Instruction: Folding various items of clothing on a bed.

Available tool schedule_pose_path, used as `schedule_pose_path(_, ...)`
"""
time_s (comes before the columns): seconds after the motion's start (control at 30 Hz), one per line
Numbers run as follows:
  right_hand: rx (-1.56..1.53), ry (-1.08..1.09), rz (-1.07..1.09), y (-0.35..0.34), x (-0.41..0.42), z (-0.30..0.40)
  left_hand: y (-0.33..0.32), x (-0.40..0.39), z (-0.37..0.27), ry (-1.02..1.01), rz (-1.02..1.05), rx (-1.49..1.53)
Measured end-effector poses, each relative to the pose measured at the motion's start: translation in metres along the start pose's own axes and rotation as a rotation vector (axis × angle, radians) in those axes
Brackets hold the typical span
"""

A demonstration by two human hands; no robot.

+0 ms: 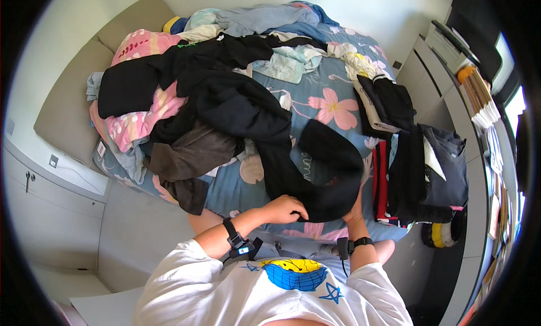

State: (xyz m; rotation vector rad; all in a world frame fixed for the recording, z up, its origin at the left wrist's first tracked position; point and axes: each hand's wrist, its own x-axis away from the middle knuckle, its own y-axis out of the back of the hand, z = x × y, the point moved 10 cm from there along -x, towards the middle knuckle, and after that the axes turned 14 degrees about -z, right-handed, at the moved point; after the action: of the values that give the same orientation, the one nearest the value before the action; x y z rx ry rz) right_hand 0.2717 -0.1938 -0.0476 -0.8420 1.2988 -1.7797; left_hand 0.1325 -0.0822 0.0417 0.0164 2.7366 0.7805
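A black cloth garment point(334, 199) lies in a curve at the bed's near edge, one long part running up toward the dark pile. My left hand point(287, 210) pinches its lower left edge, with the fingers curled over the cloth. At the garment's right end is my right hand point(356, 210), its fingers largely hidden by the fabric; whether they grip it is not visible. Left of the garment a brown garment point(194, 153) lies crumpled, and a large black garment point(245, 106) spreads above it. Beneath everything is a blue bedsheet point(291, 98) with pink flowers.
To the right sit folded dark clothes point(446, 169) and another folded stack point(384, 102). A pink blanket point(139, 47) and loose clothes point(266, 20) cover the bed's far side. A grey cabinet point(458, 110) with books and papers borders the right; a padded headboard point(72, 98) stands left.
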Motion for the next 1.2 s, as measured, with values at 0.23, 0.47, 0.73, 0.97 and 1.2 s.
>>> schedule_pose_path(0.23, 0.170, 0.100, -0.278, 0.025, 0.011, 0.000, 0.093, 0.062, 0.098, 0.805, -0.615, 0.545)
schedule_pose_path(0.47, 0.142, 0.088, -0.259, 0.022, 0.000, -0.009, 0.280, 0.057, 0.087, 0.520, -1.442, -0.064)
schedule_pose_path(0.73, 0.170, 0.121, -0.201, 0.043, 0.008, -0.001, 0.192, -0.060, 0.000, 0.294, -0.828, 0.414)
schedule_pose_path(0.97, 0.198, 0.160, -0.267, 0.049, 0.025, 0.009, 0.014, -0.017, -0.023, 0.512, 0.051, 0.699)
schedule_pose_path(1.2, 0.193, 0.185, -0.309, 0.053, 0.040, 0.016, 0.129, 0.153, 0.141, 1.054, -0.971, 1.033)
